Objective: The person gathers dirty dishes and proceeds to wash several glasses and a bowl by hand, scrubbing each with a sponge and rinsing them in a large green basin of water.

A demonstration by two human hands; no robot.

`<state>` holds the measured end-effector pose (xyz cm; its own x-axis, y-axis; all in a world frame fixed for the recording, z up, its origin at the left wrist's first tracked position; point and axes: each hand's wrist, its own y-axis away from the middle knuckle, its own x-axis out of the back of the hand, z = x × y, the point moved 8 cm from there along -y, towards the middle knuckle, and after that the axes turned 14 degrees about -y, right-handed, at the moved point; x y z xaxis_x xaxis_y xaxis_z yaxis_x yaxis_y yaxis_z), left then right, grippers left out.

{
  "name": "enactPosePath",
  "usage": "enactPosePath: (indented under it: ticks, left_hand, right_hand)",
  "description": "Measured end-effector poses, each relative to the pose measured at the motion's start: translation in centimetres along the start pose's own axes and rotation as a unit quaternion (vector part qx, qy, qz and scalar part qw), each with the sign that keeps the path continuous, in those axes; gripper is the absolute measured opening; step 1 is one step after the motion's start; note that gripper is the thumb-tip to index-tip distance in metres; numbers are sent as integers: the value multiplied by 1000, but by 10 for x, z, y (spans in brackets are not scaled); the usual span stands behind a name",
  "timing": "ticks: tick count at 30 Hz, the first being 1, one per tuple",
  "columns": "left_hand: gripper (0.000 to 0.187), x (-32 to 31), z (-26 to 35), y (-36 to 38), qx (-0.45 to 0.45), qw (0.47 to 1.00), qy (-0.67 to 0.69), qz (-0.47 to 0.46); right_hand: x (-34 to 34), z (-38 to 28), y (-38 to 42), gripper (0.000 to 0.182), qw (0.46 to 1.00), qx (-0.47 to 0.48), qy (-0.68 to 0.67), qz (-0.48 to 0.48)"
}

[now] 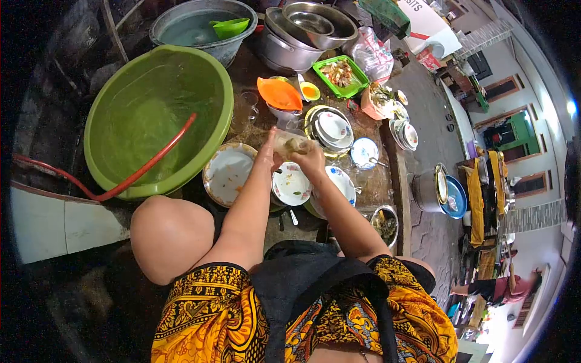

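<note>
Over the dirty crockery, mid-floor: 1 translucent vessel (pixel 281 141), held up betw. both hands. L. hand (pixel 270 152): fingers closed about vessel's l. side. R. hand (pixel 310 158): fingers curled in at its r. side, w/ a pale greenish lump (pixel 295 145) showing by the fingertips (sponge, or part of hand seen thru the wall; can't tell).

Just below hands: 1 white plate (pixel 291 186), floral rim, food bits on it. L. of it: 1 wide dish (pixel 210 180), patterned brownish rim, scraps inside. R.: 1 stack of plates & bowls (pixel 334 125); beside it, 1 blue-rimmed plate (pixel 363 148) w/ spoon.

Beyond hands: 1 orange dish (pixel 279 94), leaf-shaped, atop other bowls; 1 bright green tray (pixel 345 94) of food scraps; metal pots (pixel 287 58), nested; 1 plastic bag (pixel 371 54), near tray.

Far l.: 1 lg. green tub (pixel 97 124) w/ water, red hose (pixel 160 154) over rim. Behind: 1 grey basin (pixel 227 54), water, 1 green scoop (pixel 230 28).
</note>
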<state>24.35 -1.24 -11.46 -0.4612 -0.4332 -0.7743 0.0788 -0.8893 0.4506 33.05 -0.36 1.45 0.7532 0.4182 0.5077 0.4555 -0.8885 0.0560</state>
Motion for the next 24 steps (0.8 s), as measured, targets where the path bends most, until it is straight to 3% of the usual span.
enactPosePath:
  ticks: [1, 2, 4, 6, 7, 8, 9, 10, 12, 13, 15, 17, 19, 20, 22, 24]
  left_hand:
    - [46, -1, -4, -12, -8, 999, -15, -50]
    - [46, -5, 2, -7, -7, 999, -12, -46]
    - [39, -7, 6, 12, 53, 996, -65, 38]
    - [33, 11, -4, -10, 29, 995, -73, 67]
    - [33, 14, -8, -19, 8, 997, -63, 44]
    - [34, 9, -4, -15, -14, 998, -53, 21]
    - [35, 9, -5, -8, -10, 999, -50, 11]
    - [35, 11, -4, -2, -10, 999, -50, 12]
    - [36, -5, -7, 11, 36, 988, -41, -146]
    - [38, 2, -12, 11, 71, 984, -57, -155]
    - [39, -2, -11, 23, 105, 972, -99, -185]
    - [42, -20, -12, 43, 157, 938, -166, -260]
    - [40, -7, -28, 19, 125, 931, -190, -285]
    - [38, -12, -26, 21, 89, 922, -215, -310]
    - [34, -15, -27, 18, 91, 931, -193, -297]
    - [29, -13, -30, 8, 127, 942, -152, -272]
  right_hand:
    - [-1, -20, 3, 32, 978, 165, 129, -7]
    - [-2, -16, 4, 32, 978, 164, 129, -11]
    - [-21, -38, 29, 36, 890, 398, 216, -61]
    - [-26, -21, 24, 37, 898, 386, 190, -96]
    - [-20, 6, 5, 37, 980, 157, 13, -122]
    - [-24, 38, 4, 38, 973, -87, -164, -137]
    - [-26, 34, 3, 37, 919, -128, -346, -139]
    - [-25, 54, -3, 34, 901, -200, -364, -126]
    - [-15, 39, -7, 29, 868, -185, -440, -137]
    - [-8, 33, -8, 29, 868, -185, -441, -136]
    - [15, 35, -9, 29, 928, -212, -301, -63]
    - [19, 34, -14, 30, 950, -176, -248, -65]
    - [22, 31, -22, 31, 985, -127, -104, -53]
    - [22, 29, -24, 31, 985, -127, -105, -52]
    - [17, 31, -24, 30, 935, -200, -284, -72]
    - [35, 38, -38, 33, 873, -186, -450, 11]
